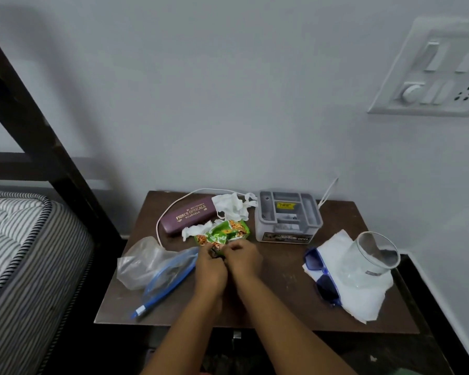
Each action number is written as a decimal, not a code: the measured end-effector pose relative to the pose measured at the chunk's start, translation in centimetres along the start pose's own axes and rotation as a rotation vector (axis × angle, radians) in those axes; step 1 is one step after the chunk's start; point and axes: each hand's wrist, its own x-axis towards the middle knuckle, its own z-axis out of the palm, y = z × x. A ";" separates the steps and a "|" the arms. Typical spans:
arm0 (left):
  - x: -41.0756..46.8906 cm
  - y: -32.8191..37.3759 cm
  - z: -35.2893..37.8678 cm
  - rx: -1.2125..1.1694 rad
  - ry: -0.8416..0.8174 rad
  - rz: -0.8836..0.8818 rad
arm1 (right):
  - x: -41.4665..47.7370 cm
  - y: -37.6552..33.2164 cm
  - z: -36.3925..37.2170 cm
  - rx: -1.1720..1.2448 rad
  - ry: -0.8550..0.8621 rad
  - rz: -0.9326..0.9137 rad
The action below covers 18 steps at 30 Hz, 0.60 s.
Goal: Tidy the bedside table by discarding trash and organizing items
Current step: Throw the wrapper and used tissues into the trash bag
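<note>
Mid-tabletop, left hand and right hand pinch a dark item by the wrapper; trash step, probably into the bag next.

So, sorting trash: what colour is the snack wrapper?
The snack wrapper is green with orange print; head view.

A switch panel is sitting on the wall; a striped mattress is lying beside a dark bed frame.
</note>
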 end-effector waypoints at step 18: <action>-15.5 -7.1 8.5 0.082 -0.538 0.159 | -13.4 12.6 -23.7 -0.182 0.154 -0.268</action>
